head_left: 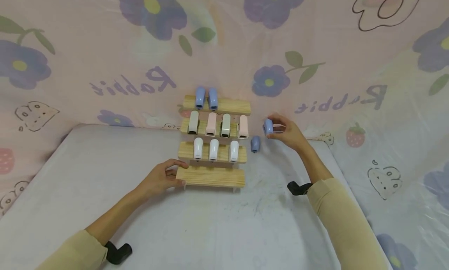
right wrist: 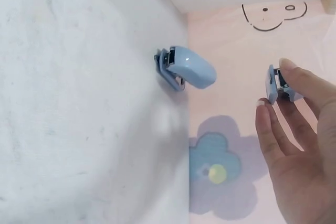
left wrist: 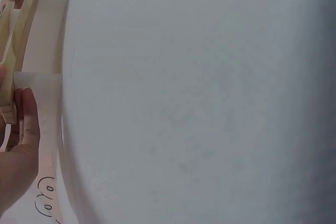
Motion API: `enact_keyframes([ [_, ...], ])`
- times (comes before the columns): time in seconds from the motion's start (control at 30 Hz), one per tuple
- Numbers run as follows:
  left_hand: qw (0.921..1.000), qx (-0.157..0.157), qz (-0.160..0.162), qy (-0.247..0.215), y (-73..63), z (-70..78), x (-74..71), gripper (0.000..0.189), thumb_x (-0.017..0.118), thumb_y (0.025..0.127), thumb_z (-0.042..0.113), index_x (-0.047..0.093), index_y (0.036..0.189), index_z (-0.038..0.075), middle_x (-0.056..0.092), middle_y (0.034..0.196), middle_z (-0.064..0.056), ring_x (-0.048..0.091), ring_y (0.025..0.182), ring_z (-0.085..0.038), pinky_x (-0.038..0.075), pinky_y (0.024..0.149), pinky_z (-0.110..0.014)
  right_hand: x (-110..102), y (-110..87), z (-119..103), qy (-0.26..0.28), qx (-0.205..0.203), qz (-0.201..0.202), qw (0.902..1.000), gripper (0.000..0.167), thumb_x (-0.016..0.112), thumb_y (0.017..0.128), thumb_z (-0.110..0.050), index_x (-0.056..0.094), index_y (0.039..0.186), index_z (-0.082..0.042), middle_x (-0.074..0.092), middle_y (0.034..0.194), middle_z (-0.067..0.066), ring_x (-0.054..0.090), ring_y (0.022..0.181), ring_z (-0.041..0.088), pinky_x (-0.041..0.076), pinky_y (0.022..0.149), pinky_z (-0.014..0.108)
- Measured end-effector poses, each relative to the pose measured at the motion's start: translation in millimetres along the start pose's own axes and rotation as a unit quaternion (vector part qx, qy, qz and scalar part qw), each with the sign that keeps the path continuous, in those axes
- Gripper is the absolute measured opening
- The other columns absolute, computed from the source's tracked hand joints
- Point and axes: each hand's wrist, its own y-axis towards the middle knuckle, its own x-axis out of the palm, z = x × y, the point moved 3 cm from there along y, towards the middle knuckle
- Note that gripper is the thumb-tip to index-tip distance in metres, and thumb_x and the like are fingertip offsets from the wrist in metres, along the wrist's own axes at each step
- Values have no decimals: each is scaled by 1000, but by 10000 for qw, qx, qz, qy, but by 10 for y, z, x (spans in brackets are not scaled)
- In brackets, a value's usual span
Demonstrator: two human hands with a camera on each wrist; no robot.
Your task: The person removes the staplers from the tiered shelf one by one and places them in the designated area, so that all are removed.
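Note:
My right hand (head_left: 288, 133) pinches a small blue stapler (head_left: 268, 126) between thumb and fingers, to the right of a tiered wooden rack. In the right wrist view the held stapler (right wrist: 278, 85) is partly hidden by the thumb. Below that hand, a second blue stapler (head_left: 255, 144) stands on the white surface beside the rack. My left hand (head_left: 162, 176) grips the left end of the lowest board (head_left: 210, 177), which bears nothing. In the left wrist view, the fingers (left wrist: 30, 114) curl under that board's end, beside a pale support.
Two blue staplers (head_left: 200, 97) sit on the left of the top board (head_left: 235, 106). Several grey-green and pink staplers (head_left: 211, 124) line the board beneath it, with three white staplers (head_left: 214, 149) one tier lower. A patterned curtain (head_left: 224, 59) rises close behind the rack.

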Motion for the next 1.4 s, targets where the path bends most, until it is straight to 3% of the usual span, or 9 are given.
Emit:
enact_keyframes([
  [0.23, 9999, -4, -2, 156, -22, 0, -11, 56, 82, 83, 15, 56, 132, 7, 51, 142, -19, 65, 106, -26, 50, 85, -32, 39, -63, 185, 0, 194, 173, 9997, 65, 78, 81, 6, 49, 138, 0, 51, 134, 23, 54, 117, 43, 50, 84, 21],
  [0.4, 9996, -36, 110, 238, -44, 2, -32, 54, 83, 82, 16, 59, 130, 11, 52, 141, -13, 65, 93, -21, 49, 80, -32, 109, -72, 298, -102, 352, 211, 9991, 67, 79, 82, 1, 46, 140, 0, 49, 136, 23, 55, 116, 43, 50, 83, 22],
  [0.53, 9997, -62, 101, 202, -50, -20, -27, 55, 83, 82, 16, 58, 130, 10, 58, 130, -15, 61, 83, -18, 47, 73, -29, 152, -111, 307, -194, 542, 163, 9982, 68, 79, 82, 1, 45, 142, 1, 49, 138, 24, 54, 118, 44, 50, 85, 25],
  [0.67, 9999, -88, 54, 100, -52, -38, -11, 57, 82, 82, 14, 57, 132, 6, 65, 116, -15, 63, 84, -18, 48, 74, -29, 191, -199, 172, -365, 676, 85, 9970, 69, 78, 84, 0, 42, 143, 5, 47, 140, 27, 53, 119, 47, 50, 91, 40],
  [0.8, 9998, -155, 52, 112, -43, -34, -8, 57, 83, 81, 16, 57, 132, 10, 66, 88, -9, 58, 75, -16, 45, 69, -28, 222, -257, 93, -462, 722, 88, 9963, 68, 78, 83, 1, 43, 141, 7, 49, 138, 28, 54, 119, 47, 48, 94, 52],
  [0.9, 9996, -171, 30, 202, -27, -22, -6, 56, 84, 81, 19, 58, 131, 13, 63, 79, -6, 53, 70, -16, 43, 64, -28, 239, -256, 183, -464, 748, 90, 9961, 69, 79, 82, 2, 44, 141, 7, 50, 138, 28, 54, 119, 48, 46, 95, 55],
  [1.13, 9997, -153, 15, 184, -12, -3, -7, 54, 82, 83, 16, 58, 131, 14, 63, 76, -6, 53, 69, -16, 42, 63, -28, 267, -166, 515, -842, 667, 75, 9942, 69, 83, 80, -8, 49, 140, -3, 53, 137, 20, 57, 117, 40, 49, 94, 49],
  [1.4, 9997, -171, 74, 161, -2, 6, -20, 54, 82, 82, 14, 58, 131, 14, 63, 75, -14, 52, 68, -18, 40, 61, -27, 323, -139, 421, -806, 668, -102, 9945, 67, 82, 80, -1, 48, 137, 3, 52, 136, 26, 56, 117, 45, 48, 94, 52],
])
